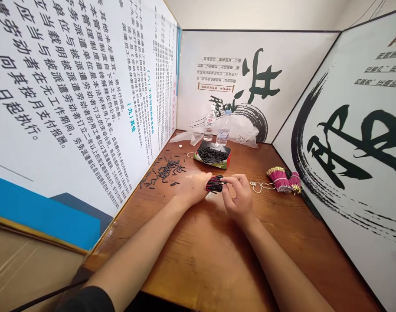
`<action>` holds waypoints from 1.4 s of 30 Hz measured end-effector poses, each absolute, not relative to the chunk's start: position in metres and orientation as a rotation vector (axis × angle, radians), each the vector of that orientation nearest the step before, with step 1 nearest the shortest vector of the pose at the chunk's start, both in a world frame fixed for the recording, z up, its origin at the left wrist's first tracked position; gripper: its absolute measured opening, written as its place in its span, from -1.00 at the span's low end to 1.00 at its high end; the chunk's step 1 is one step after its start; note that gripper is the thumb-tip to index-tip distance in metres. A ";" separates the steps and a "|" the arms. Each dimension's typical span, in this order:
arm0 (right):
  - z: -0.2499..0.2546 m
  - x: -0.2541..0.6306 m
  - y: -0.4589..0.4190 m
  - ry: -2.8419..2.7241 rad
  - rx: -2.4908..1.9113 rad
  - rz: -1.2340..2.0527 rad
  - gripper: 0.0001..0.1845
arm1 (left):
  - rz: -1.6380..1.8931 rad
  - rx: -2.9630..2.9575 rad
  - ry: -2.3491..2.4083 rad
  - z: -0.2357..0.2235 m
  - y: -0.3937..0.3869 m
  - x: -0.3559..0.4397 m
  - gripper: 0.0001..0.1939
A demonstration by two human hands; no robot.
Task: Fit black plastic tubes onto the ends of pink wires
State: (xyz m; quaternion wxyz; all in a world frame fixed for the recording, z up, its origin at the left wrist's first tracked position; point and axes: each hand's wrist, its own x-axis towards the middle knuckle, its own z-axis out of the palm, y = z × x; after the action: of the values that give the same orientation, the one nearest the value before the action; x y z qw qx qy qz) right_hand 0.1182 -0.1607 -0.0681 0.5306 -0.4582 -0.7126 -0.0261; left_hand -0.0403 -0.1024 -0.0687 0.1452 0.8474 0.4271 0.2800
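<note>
My left hand [194,189] is wrapped round a bundle of thin dark red wires [214,183], whose ends facing right are covered with short black tubes. At those ends, my right hand [238,197] has its thumb and forefinger drawn together; what sits between the fingertips is too small to make out. Loose short black tubes [168,170] lie scattered on the table to the left, beyond my left hand. Behind the hands stands an open box [214,157] full of similar black tubes.
Two tied bundles of magenta wires with golden tips [279,179] lie at right, beside a white cord loop [261,186]. Two plastic bottles [223,128] and a clear plastic bag [245,130] stand behind the box. Printed panels [224,52] enclose the wooden table [198,251].
</note>
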 end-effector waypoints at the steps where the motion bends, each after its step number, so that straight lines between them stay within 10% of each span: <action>1: -0.068 0.119 -0.160 -1.704 -1.105 -0.075 -0.80 | 0.809 2.435 1.230 -0.069 -0.102 -0.040 -0.94; 42: -0.066 0.129 -0.154 -1.826 -1.320 -0.212 -0.92 | 0.452 2.620 1.439 -0.055 -0.110 -0.035 -0.82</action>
State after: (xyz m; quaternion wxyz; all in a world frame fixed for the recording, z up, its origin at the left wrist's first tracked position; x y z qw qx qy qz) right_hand 0.1285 -0.1539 -0.0659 0.4252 -0.5278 -0.7303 -0.0849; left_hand -0.0349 -0.1104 -0.0548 0.0591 0.8651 0.4751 0.1492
